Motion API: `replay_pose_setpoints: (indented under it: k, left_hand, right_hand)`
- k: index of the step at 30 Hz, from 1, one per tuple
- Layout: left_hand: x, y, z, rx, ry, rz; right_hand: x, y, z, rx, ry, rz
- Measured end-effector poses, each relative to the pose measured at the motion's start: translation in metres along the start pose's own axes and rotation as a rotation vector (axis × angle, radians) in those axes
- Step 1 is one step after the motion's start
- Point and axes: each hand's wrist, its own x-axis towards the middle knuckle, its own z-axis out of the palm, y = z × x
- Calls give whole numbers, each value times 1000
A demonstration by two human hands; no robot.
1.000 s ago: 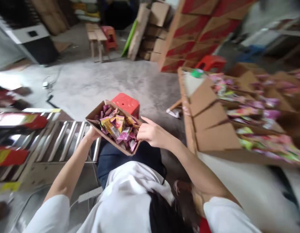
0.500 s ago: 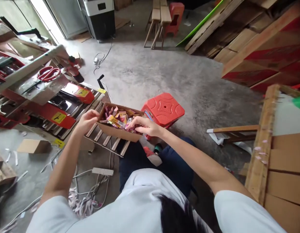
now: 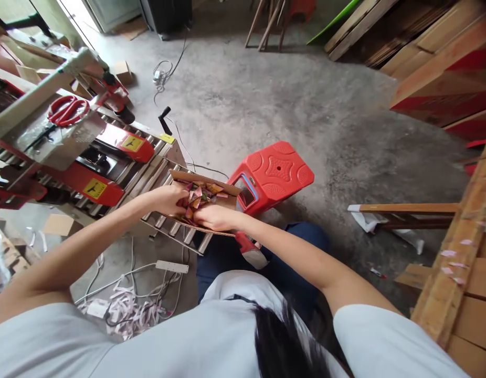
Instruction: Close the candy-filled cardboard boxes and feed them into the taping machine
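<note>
An open cardboard box (image 3: 229, 206) rests on the end of a roller conveyor (image 3: 150, 181), filled with small colourful packets (image 3: 203, 193) in pink, orange and yellow. My left hand (image 3: 172, 201) reaches in over the box's left end, its fingers curled against several packets. Inside the near right part of the box is my right hand (image 3: 214, 217), palm side down, its fingertips buried among the packets. Both hands touch the contents, and the packets between them are heaped up.
A red plastic stool (image 3: 278, 170) stands just beyond the box. Left are the taping machine (image 3: 105, 178) with red-handled scissors (image 3: 69, 111) on top, a power strip (image 3: 172, 266) and cables on the floor. Cardboard stacks (image 3: 447, 79) and a wooden frame (image 3: 447, 283) stand right.
My left hand has moved from the box's left edge in among the packets. My right hand has pushed deeper into the box. The view has shifted slightly.
</note>
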Motion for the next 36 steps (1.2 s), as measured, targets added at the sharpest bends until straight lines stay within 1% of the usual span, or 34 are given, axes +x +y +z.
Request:
replay_pose_setpoints:
  k: [2, 4, 5, 6, 8, 10, 12, 14, 15, 16, 18, 20, 21, 23, 25, 27, 29, 30, 31, 32, 34, 36]
  left_hand:
    - [-16, -2, -4, -125, -64, 72]
    - [-29, -5, -4, -208, -64, 109]
    - [-33, -6, -2, -240, -48, 107]
    - [-34, -7, 1, -271, -25, 90]
    - [-31, -8, 8, -303, 47, 9]
    - [-24, -6, 15, -251, 170, -116]
    - [-17, 1, 20, -95, 326, -235]
    - [-14, 12, 24, 106, 488, -309]
    - [-13, 17, 26, 191, 555, -309]
    - [-12, 23, 29, 244, 594, -275]
    - [-12, 30, 37, 239, 590, -129]
    - [-10, 34, 48, 176, 546, 16]
    - [-9, 35, 53, 155, 533, 50]
    - [-6, 35, 61, 155, 523, 44]
    - [-1, 36, 63, 180, 494, 16]
    - [5, 36, 61, 210, 455, 7]
    - [12, 37, 55, 240, 419, 13]
    - [15, 38, 52, 256, 405, 13]
    - [18, 38, 49, 272, 396, 10]
    - [20, 38, 48, 285, 392, 8]
    - [21, 37, 46, 302, 397, 11]
    - [19, 35, 49, 312, 416, 16]
  right_hand:
    - [-4, 1, -9, 149, -62, -7]
    - [-8, 3, -17, 303, -115, -26]
    - [-10, 5, -20, 368, -109, -38]
    - [-12, 7, -22, 413, -62, -45]
    - [-16, 10, -21, 412, 136, -36]
    - [-20, 10, -14, 255, 371, -4]
    - [-25, 6, -4, 8, 530, 33]
    - [-27, 0, 6, -188, 652, 91]
    - [-28, -2, 10, -244, 702, 140]
    - [-28, -4, 13, -271, 734, 198]
    - [-28, -6, 13, -258, 737, 318]
    - [-27, -7, 8, -223, 670, 373]
    - [-27, -7, 4, -217, 628, 378]
    - [-26, -7, -6, -240, 530, 370]
    - [-22, -6, -14, -283, 418, 369]
    - [-18, -2, -20, -300, 318, 380]
    - [-17, 3, -21, -275, 271, 387]
    - [-17, 5, -20, -251, 276, 380]
    - [-19, 7, -19, -230, 311, 362]
    - [-21, 8, -17, -221, 380, 329]
    - [-26, 7, -14, -236, 585, 235]
    - [-29, 4, -12, -250, 810, 199]
